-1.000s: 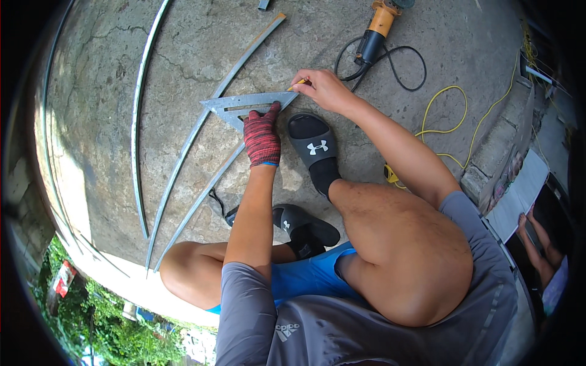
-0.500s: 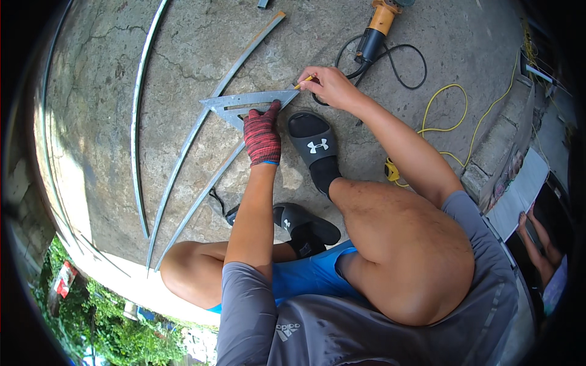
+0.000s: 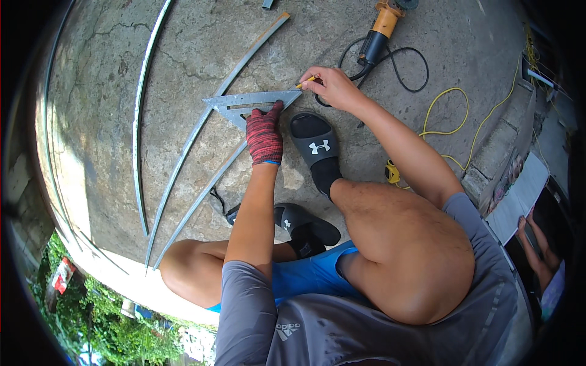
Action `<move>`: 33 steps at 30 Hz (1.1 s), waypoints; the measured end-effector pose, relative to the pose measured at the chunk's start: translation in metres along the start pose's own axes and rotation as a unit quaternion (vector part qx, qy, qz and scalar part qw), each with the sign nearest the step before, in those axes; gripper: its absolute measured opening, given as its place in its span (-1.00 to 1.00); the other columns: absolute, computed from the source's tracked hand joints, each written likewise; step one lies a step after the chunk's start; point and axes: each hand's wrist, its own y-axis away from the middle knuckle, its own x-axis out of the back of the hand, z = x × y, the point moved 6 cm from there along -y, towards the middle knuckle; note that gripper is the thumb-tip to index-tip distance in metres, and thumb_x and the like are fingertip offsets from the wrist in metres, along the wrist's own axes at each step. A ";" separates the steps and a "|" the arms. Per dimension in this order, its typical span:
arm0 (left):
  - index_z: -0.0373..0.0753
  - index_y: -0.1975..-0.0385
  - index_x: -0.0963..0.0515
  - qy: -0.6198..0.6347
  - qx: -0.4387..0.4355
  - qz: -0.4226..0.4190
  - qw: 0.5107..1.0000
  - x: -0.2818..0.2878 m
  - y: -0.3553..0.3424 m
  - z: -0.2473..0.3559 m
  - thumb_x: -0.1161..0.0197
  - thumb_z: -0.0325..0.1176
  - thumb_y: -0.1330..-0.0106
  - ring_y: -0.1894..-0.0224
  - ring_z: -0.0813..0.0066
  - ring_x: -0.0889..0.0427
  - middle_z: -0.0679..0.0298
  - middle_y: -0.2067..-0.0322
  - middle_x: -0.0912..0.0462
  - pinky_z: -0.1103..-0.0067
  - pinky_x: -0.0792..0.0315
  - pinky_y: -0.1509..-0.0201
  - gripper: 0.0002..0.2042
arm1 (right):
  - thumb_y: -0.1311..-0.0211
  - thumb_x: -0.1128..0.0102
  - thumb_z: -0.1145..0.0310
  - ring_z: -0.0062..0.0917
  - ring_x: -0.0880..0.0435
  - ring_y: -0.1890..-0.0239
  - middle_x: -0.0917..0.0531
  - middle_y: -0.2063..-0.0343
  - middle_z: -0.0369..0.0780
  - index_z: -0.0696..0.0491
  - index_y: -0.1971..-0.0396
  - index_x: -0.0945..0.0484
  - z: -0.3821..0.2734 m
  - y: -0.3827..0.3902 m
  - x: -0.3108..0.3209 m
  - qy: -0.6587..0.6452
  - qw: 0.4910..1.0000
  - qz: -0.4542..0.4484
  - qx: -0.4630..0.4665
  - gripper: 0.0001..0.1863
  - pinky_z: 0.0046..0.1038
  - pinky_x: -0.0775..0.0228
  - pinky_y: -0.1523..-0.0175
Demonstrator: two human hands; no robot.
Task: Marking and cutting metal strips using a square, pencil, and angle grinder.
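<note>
My left hand (image 3: 265, 135), in a red and black knit glove, is closed on the lower part of a grey metal speed square (image 3: 253, 97), its fingers at the slots. The square lies across a long metal bar (image 3: 194, 135), and a second metal bar (image 3: 210, 182) runs up to its underside, where the square and glove hide the rest. Bare, my right hand (image 3: 334, 88) pinches a short yellow pencil (image 3: 307, 82) at the square's right corner. Whether the tip touches a surface is too small to tell.
An angle grinder (image 3: 381, 29) with a black cord lies at the upper right. Beyond my right forearm are a yellow cord (image 3: 462, 125) and a yellow tape measure (image 3: 392, 172). Another metal bar (image 3: 137, 134) lies left. My sandalled foot (image 3: 314, 143) is beside the square. A person's legs (image 3: 540, 253) show far right.
The whole view has shifted very slightly. Both hands, the square and the pencil keep nearly the same places relative to one another.
</note>
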 end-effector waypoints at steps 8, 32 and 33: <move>0.15 -0.12 -0.58 0.008 0.005 0.003 1.000 0.000 -0.001 0.000 -0.17 -0.55 -0.21 0.10 0.06 -0.55 0.07 0.20 -0.54 0.28 -0.48 0.00 -0.51 | -0.31 -0.24 0.29 -0.52 -0.59 0.46 -0.69 0.47 -0.16 0.10 0.19 -0.66 -0.003 -0.005 -0.007 0.029 0.999 -0.025 -0.018 -0.79 -0.43 -0.39 0.29; 0.09 0.01 -0.66 0.027 -0.014 0.064 0.997 -0.008 0.002 -0.009 -0.26 -0.44 -0.26 0.19 0.04 -0.55 0.06 0.29 -0.53 0.27 -0.46 0.11 -0.68 | -0.33 -0.19 0.24 -0.30 -0.69 0.34 -0.69 0.42 -0.06 0.17 0.28 -0.60 0.006 0.009 0.022 0.040 0.996 0.016 -0.075 -0.74 -0.33 -0.47 0.20; 0.03 0.06 -0.67 0.039 -0.036 0.096 0.994 -0.006 0.004 -0.007 -0.28 -0.44 -0.24 0.20 0.06 -0.55 0.07 0.30 -0.54 0.28 -0.45 0.12 -0.71 | -0.35 -0.15 0.25 -0.29 -0.70 0.33 -0.68 0.41 -0.05 0.19 0.29 -0.59 0.007 0.008 0.025 0.051 0.996 0.039 -0.065 -0.73 -0.31 -0.47 0.19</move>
